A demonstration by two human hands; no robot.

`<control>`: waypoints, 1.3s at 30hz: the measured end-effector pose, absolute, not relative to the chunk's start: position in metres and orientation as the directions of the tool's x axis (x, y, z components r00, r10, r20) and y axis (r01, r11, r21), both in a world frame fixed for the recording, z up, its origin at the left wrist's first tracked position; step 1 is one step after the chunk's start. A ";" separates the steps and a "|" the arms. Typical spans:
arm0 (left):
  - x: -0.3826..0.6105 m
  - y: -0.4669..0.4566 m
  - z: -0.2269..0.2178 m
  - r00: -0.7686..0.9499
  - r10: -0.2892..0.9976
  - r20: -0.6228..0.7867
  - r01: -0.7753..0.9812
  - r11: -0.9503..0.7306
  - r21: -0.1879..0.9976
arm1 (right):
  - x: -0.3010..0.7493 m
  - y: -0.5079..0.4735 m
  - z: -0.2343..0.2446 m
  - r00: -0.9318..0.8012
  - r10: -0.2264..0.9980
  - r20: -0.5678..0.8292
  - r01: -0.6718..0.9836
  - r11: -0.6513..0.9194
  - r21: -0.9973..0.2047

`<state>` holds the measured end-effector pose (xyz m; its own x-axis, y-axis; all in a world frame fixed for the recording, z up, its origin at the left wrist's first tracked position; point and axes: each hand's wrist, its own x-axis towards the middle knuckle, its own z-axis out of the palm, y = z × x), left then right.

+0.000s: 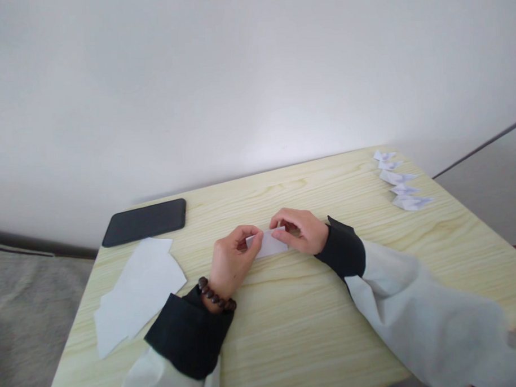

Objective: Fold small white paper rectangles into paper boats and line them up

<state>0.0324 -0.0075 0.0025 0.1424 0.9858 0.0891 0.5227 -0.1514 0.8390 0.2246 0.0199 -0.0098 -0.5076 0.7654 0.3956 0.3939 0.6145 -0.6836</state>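
Between my hands, near the middle of the table, is a small folded strip of white paper [271, 246]. My left hand [235, 256], with a dark beaded bracelet at the wrist, pinches the strip's left end between thumb and fingertips. The right end is held the same way by my right hand [302, 230], its thumb on the paper's upper right part. Both hands are closed on the paper, which lies at or just above the tabletop; I cannot tell which.
Loose white paper sheets [136, 288] lie overlapping on the left of the wood-grain table [296, 327]. A dark phone-like slab [144, 222] rests behind them. Several folded white paper figures [399, 178] stand in a row at the right back edge. A white wall [237, 75] rises behind.
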 end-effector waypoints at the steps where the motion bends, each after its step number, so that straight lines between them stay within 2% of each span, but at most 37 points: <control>1: 0.033 -0.008 0.004 0.152 0.983 0.106 0.537 -0.173 0.826 | 0.223 0.019 -0.011 -0.536 0.735 0.414 0.408 0.656 -0.636; 5: 0.036 -0.011 0.009 0.203 0.966 0.162 0.600 -0.253 0.759 | 0.220 0.018 -0.014 -0.589 0.637 0.497 0.421 0.767 -0.485; 11: 0.037 -0.012 0.011 0.255 0.937 0.238 0.644 -0.348 0.681 | 0.221 0.018 -0.014 -0.640 0.568 0.518 0.428 0.823 -0.374; 21: 0.026 -0.007 0.006 0.249 0.928 0.276 0.728 -0.367 0.579 | 0.230 0.023 -0.013 -0.603 0.629 0.492 0.416 0.773 -0.478; 27: 0.014 -0.001 0.009 0.122 0.971 0.207 0.759 -0.226 0.611 | 0.245 0.030 -0.009 -0.525 0.694 0.492 0.450 0.718 -0.532; 30: 0.018 -0.002 0.010 0.167 0.971 0.174 0.717 -0.240 0.654 | 0.241 0.028 -0.011 -0.568 0.678 0.466 0.431 0.728 -0.534; 33: 0.025 -0.006 0.009 0.272 0.947 0.174 0.640 -0.313 0.702 | 0.231 0.024 -0.015 -0.610 0.640 0.467 0.430 0.763 -0.483; 36: 0.030 -0.008 0.008 0.366 0.908 0.203 0.625 -0.402 0.669 | 0.225 0.020 -0.017 -0.629 0.610 0.482 0.429 0.790 -0.439; 39: 0.032 -0.009 0.007 0.386 0.896 0.220 0.644 -0.433 0.631 | 0.225 0.019 -0.017 -0.641 0.590 0.490 0.415 0.804 -0.426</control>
<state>0.0324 -0.0089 0.0070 0.3864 0.8957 0.2200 0.6441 -0.4328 0.6308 0.2246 0.0192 -0.0165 -0.6415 0.5903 0.4900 0.4148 0.8042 -0.4257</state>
